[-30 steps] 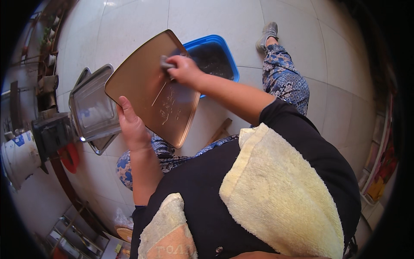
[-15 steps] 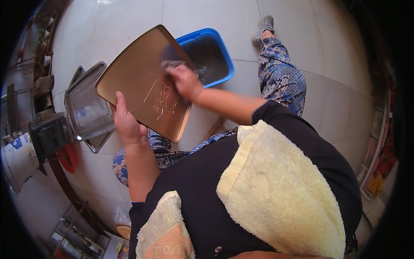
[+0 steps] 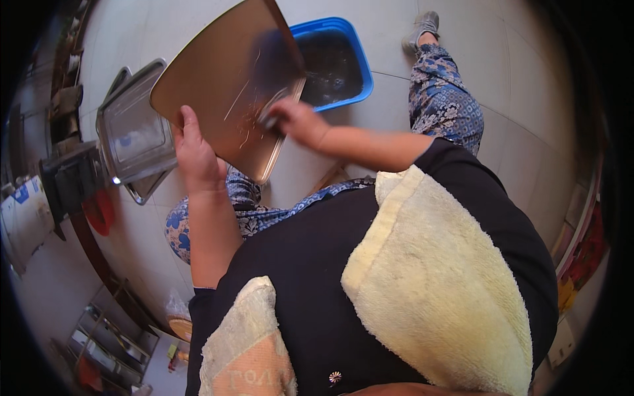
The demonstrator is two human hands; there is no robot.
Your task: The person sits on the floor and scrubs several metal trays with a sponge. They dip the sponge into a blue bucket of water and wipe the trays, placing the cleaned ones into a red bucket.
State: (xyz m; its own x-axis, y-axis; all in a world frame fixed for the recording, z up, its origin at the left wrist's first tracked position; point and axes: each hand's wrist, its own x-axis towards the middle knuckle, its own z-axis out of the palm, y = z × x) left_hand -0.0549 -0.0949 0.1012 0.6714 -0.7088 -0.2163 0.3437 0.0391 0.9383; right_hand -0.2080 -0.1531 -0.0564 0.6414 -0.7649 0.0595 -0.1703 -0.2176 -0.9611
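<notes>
A large bronze-coloured baking tray (image 3: pixel 211 79) is tilted in front of me, its flat face turned up toward me. My left hand (image 3: pixel 198 155) grips its lower left edge, with the thumb lying over the face. Close to the tray's lower right edge, my right hand (image 3: pixel 300 124) is closed on a small greyish scouring pad (image 3: pixel 269 119), blurred by motion and pressed on the surface. Thin wet streaks and suds show beside the pad. Just beyond the tray's right edge stands a blue plastic basin (image 3: pixel 367 72) of dark water, partly hidden by the tray.
Shiny metal trays (image 3: pixel 135 129) lie stacked on the tiled floor to the left, next to a black object (image 3: pixel 71 179) and something red (image 3: pixel 99 212). My outstretched leg, in patterned trousers (image 3: pixel 444 99), is right of the basin. A yellowish towel (image 3: pixel 436 284) hangs over my shoulders.
My right hand has moved the pad down toward the tray's lower right edge. The tray sits higher in view and is turned a little; fewer streaks show on it.
</notes>
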